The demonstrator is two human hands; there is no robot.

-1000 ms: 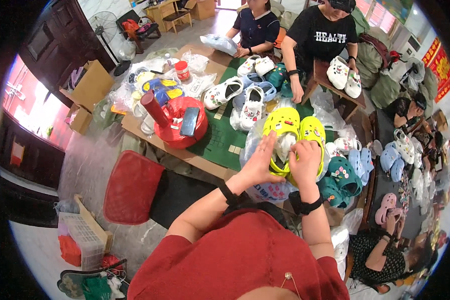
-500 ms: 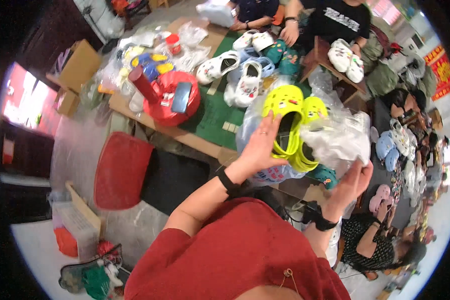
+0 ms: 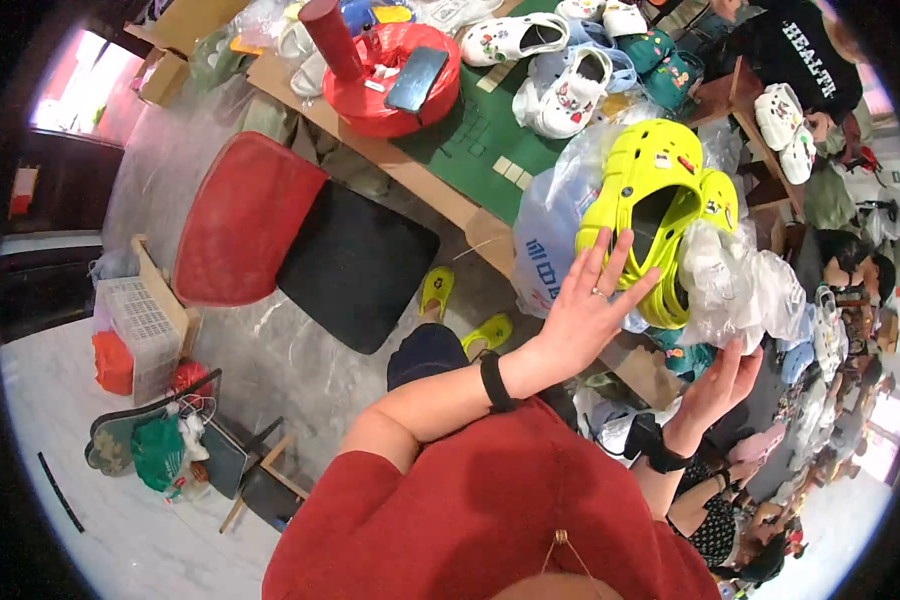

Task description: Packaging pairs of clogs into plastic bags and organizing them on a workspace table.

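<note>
A pair of bright yellow-green clogs [image 3: 658, 150] with small charms stands in front of me, partly inside a crinkled clear plastic bag [image 3: 735, 285]. My left hand [image 3: 585, 315] has its fingers spread, the tips against the heel side of the nearer clog without wrapping round it. At the bag's near edge, my right hand [image 3: 718, 390] pinches the plastic with bent fingers. Behind the clogs lies a large blue-white plastic bag [image 3: 550, 245]. Dark green clogs [image 3: 685, 355] show partly below the clear bag.
White clogs [image 3: 570, 95] and more green clogs [image 3: 670, 75] crowd the table's green mat [image 3: 460, 140]. A red round container [image 3: 395, 110] carries a phone [image 3: 417, 80]. A chair with a red back [image 3: 245, 220] stands left. Other people work at the far side and right.
My view has tilted down and left, so the table sits higher in the picture. My left hand has loosened from the clogs and spread its fingers. The right stays at the bag.
</note>
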